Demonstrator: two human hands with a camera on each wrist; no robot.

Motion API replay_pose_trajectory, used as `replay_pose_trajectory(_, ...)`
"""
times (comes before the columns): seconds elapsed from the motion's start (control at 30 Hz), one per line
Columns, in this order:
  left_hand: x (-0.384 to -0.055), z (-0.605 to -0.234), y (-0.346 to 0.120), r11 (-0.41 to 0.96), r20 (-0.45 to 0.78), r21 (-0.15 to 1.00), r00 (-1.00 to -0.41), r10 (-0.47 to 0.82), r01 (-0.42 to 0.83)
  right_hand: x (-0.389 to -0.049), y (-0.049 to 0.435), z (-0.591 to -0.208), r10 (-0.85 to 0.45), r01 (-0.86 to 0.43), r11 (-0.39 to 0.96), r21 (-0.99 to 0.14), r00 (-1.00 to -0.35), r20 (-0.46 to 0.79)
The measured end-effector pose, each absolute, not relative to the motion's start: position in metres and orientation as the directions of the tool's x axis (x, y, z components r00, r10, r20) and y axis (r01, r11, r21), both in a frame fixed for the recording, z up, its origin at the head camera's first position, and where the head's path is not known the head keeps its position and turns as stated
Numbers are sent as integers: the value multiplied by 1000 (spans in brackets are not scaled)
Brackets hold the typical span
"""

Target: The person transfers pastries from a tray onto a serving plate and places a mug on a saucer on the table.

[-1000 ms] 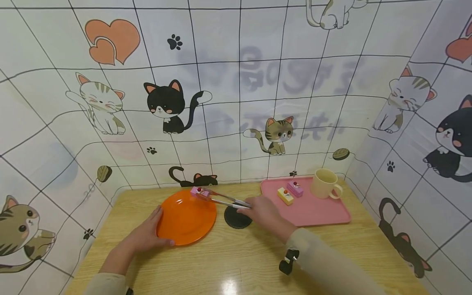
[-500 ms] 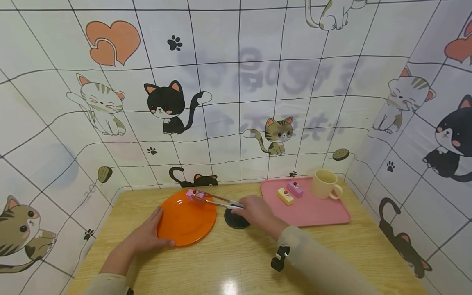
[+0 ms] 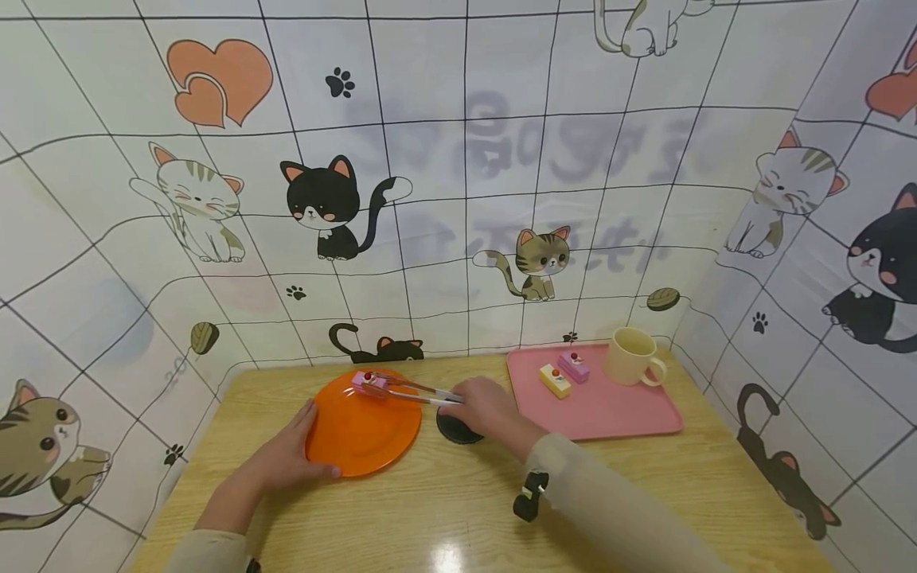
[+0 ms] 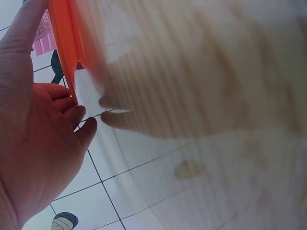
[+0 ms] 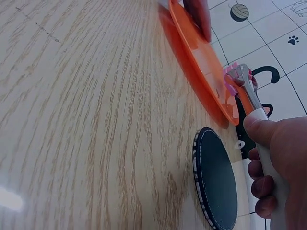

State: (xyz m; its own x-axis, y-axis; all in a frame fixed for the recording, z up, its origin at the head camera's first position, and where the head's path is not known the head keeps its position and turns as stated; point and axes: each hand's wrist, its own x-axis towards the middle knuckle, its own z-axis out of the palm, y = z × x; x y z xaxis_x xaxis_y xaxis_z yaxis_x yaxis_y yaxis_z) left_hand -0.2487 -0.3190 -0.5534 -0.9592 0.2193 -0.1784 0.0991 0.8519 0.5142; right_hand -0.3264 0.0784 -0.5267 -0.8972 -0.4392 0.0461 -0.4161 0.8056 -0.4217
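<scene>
My left hand holds the near left rim of the orange plate, thumb at the front and fingers along the side. In the left wrist view its fingers curl at the plate's edge. My right hand grips a pair of metal tongs with white handles, which point left across the plate. Between the tong tips is a small pink toy cake with a red berry on top, over the plate's far part. The right wrist view shows curled fingers round the tongs' handle.
A round black coaster lies under my right hand, right of the plate. On the pink tray at the right sit a yellow cake, another pink cake and a cream mug. Cat-print cloth walls border the wooden table.
My right hand has moved left with the tongs, carrying the pink cake from the plate's far right rim further in over the plate. The left hand and plate have stayed put.
</scene>
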Motion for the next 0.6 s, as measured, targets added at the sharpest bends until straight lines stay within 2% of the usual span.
replay_pose_trajectory(0.6, -248, -552, -318, 850, -177, 518, -959, 221, 100, -333, 70, -531, -450, -407, 810, -421, -893, -4)
